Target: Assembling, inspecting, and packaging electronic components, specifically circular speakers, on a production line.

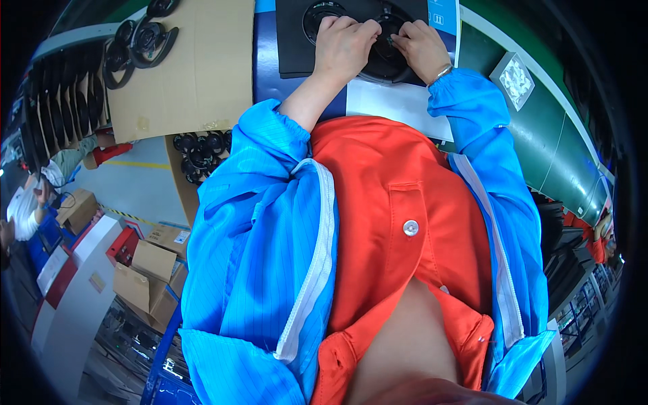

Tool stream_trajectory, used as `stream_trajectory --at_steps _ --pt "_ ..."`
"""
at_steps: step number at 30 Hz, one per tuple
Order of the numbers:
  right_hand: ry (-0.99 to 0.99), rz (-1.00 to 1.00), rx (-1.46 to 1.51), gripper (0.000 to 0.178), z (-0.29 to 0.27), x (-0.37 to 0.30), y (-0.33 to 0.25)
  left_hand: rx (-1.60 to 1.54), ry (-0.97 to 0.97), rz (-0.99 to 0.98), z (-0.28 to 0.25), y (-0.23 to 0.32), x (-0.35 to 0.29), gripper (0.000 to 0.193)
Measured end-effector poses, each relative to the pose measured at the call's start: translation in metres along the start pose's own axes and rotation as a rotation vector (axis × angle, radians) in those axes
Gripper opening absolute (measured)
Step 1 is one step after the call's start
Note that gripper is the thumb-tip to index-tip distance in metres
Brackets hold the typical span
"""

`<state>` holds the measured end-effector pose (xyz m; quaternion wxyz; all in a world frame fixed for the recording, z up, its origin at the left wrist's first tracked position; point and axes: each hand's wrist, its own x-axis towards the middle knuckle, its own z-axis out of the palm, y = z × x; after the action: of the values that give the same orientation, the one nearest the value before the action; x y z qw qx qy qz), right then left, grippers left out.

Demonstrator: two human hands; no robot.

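At the top, what look like black headphones (386, 73) with round cups lie on a black mat (291, 57). My left hand (343, 47) is over them, its fingers curled and the thumb and forefinger closed near the middle. Close on its right, my right hand (423, 52) has bent fingers pinched together at a cup. A tiny greenish bit shows at its fingertips, too small to name. My fingers hide part of the headphones, and the left hand's grip is partly covered. One round cup (321, 20) shows beyond my left hand.
Left of the mat, more black headphones (148, 42) lie on cardboard (182, 74). Below it, a box holds several round black parts (201, 154). A green surface (540, 148) on the right bears a clear container (514, 79) of small white pieces. Another person (30, 206) is far left.
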<state>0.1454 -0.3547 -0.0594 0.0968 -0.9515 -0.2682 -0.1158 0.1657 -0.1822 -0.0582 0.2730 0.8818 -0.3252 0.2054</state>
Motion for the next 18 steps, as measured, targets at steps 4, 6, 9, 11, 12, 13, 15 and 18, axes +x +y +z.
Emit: stream_trajectory --at_steps 4,6,9,11,12,13,15,18 --pt "-0.006 0.047 -0.039 0.014 -0.007 0.003 -0.009 -0.041 -0.009 0.01 0.0 -0.001 -0.002 0.013" --pt "0.005 0.062 -0.05 0.015 -0.011 0.003 -0.013 -0.066 0.007 0.021 -0.005 -0.002 -0.004 0.013" --pt "-0.044 -0.025 -0.165 0.019 -0.013 0.001 -0.017 -0.071 0.143 -0.115 -0.02 -0.013 -0.018 0.023" --pt "-0.087 0.066 -0.228 0.023 -0.012 -0.004 -0.022 -0.017 0.186 -0.314 -0.032 -0.018 -0.035 0.026" --pt "-0.082 0.071 -0.233 0.023 -0.01 -0.006 -0.023 0.034 0.206 -0.405 -0.036 -0.023 -0.045 0.028" --pt "-0.107 0.107 -0.215 0.025 -0.009 -0.007 -0.024 0.084 0.228 -0.494 -0.039 -0.028 -0.056 0.029" --pt "-0.111 0.137 -0.212 0.027 -0.006 -0.008 -0.019 0.07 0.071 -0.675 -0.04 -0.041 -0.078 0.037" --pt "0.226 0.488 0.349 0.031 -0.003 -0.024 -0.01 0.031 -0.082 -0.727 -0.044 -0.039 -0.081 0.043"
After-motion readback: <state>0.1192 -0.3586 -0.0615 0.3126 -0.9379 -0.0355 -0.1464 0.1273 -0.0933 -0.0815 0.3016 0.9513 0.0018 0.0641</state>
